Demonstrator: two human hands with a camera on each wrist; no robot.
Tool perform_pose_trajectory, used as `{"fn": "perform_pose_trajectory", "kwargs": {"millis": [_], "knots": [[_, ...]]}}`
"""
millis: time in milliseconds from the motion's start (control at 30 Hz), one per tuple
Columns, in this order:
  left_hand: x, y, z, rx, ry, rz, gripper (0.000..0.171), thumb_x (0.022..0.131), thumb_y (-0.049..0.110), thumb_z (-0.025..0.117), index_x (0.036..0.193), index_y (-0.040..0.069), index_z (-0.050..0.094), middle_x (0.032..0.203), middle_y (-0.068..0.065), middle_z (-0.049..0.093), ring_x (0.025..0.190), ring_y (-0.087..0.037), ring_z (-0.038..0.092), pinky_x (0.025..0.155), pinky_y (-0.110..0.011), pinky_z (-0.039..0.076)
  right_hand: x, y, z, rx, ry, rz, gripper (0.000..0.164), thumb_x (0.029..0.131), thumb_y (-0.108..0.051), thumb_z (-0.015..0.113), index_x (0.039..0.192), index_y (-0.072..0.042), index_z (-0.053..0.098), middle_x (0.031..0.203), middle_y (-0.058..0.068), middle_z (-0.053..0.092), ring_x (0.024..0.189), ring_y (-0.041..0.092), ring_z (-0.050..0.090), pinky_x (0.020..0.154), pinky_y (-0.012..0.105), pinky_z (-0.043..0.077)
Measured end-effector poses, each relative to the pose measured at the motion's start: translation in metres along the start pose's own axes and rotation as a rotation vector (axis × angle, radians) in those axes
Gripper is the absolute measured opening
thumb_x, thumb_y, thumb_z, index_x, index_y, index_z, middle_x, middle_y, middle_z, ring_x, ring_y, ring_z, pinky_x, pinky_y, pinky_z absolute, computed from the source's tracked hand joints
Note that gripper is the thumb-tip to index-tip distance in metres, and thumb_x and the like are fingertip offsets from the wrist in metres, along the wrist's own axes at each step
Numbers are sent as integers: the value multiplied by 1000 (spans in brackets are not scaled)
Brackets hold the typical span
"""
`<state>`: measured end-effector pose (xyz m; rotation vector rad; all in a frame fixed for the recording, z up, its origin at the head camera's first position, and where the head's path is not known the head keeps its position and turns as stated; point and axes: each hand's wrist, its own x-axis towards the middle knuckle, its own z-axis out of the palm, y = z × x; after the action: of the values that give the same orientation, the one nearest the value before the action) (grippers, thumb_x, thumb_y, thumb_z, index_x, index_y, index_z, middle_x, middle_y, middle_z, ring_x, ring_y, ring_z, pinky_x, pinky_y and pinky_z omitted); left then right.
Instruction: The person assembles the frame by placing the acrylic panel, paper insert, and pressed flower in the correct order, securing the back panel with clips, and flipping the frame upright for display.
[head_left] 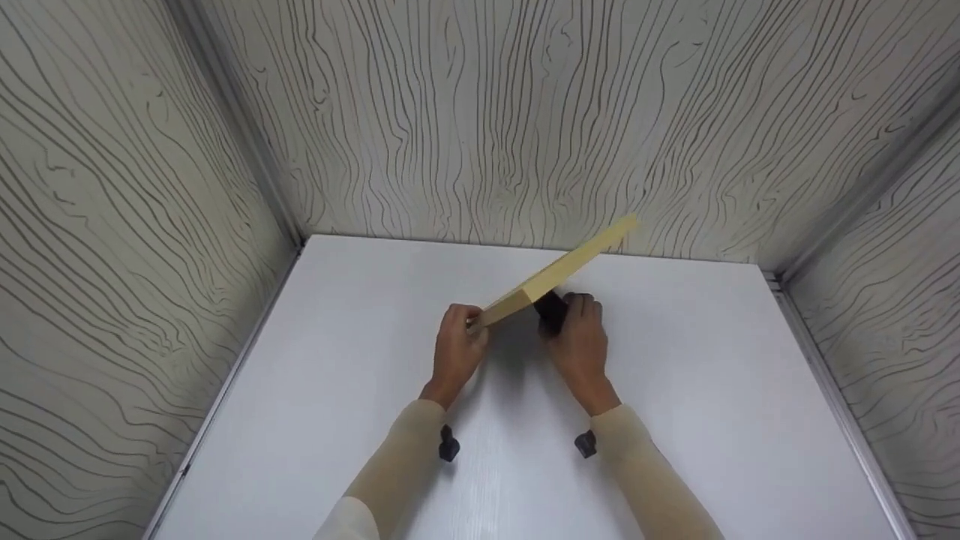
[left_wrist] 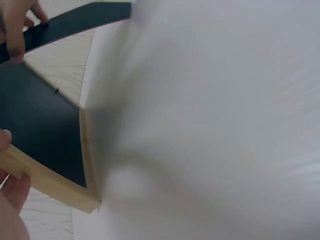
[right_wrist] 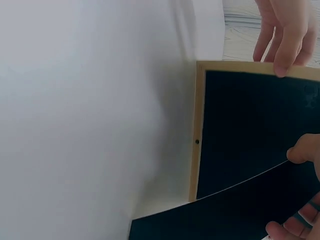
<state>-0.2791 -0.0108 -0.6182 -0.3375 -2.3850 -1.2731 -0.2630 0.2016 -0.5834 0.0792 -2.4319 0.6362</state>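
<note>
A light wooden picture frame (head_left: pixel 577 259) is held up on a slant above the white table. My left hand (head_left: pixel 459 349) pinches one side rail, the thumb on the front face and fingers behind. Inside the frame, a dark panel (right_wrist: pixel 245 130) fills the opening. My right hand (head_left: pixel 581 341) grips a separate dark, thin board (right_wrist: pixel 215 215) by its edges, thumb on one edge and fingers on the other. This board looks slightly bowed and overlaps the frame's lower part in the right wrist view. In the left wrist view, a gap separates much of the board from the frame.
The white table (head_left: pixel 360 405) extends around both hands. Wood-grain patterned walls (head_left: pixel 480 120) enclose its back and sides, with metal rails (head_left: pixel 847 420) along the side edges. A small black device (head_left: pixel 448 444) sits at the left wrist, another (head_left: pixel 586 444) at the right.
</note>
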Motion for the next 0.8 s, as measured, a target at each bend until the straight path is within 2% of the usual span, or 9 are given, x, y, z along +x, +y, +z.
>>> {"fn": "perform_pose_trajectory", "kwargs": {"millis": [233,367,467,533,633,733,800], "knots": [[-21,10,12,146,93,127,32,89,8,83,116,8,66,112,-3,62,111,-18,64,100,-33,59,11,10,-3,38,-44,-11,53,91,-13,81,134,2,53,122,18,56,110,34,59,88,52,59],[-30,19,20,160,125,166,32,88,11,86,114,9,66,110,-4,62,110,-18,65,100,-33,59,16,15,-5,93,-87,-2,61,95,-13,79,147,-4,47,131,16,56,119,33,61,101,50,56],[-36,28,26,152,132,186,32,88,11,87,112,9,66,109,-4,63,110,-19,66,100,-34,60,18,19,-7,165,-113,13,59,98,-9,76,150,-6,46,134,16,58,126,34,63,110,49,52],[-40,34,31,144,124,195,31,88,11,87,112,9,67,109,-4,63,111,-19,67,101,-33,59,18,24,-8,207,-121,16,53,100,-6,72,147,-4,48,132,18,61,125,35,64,110,50,52],[-47,43,39,141,107,207,27,91,12,85,112,10,68,109,-3,63,112,-17,69,102,-31,58,17,30,-8,235,-143,49,40,103,-3,65,141,0,53,120,19,66,112,35,67,101,51,55],[-53,52,46,142,95,221,24,94,13,83,113,10,69,108,-2,64,111,-16,69,100,-28,58,18,35,-8,265,-182,127,38,104,-4,60,142,0,55,112,18,67,101,34,64,93,50,53],[-56,57,50,151,90,227,22,95,14,82,113,11,69,107,-1,64,109,-14,69,99,-26,58,18,38,-8,275,-207,172,39,105,-5,58,143,1,56,112,19,67,101,35,63,93,50,52]]}}
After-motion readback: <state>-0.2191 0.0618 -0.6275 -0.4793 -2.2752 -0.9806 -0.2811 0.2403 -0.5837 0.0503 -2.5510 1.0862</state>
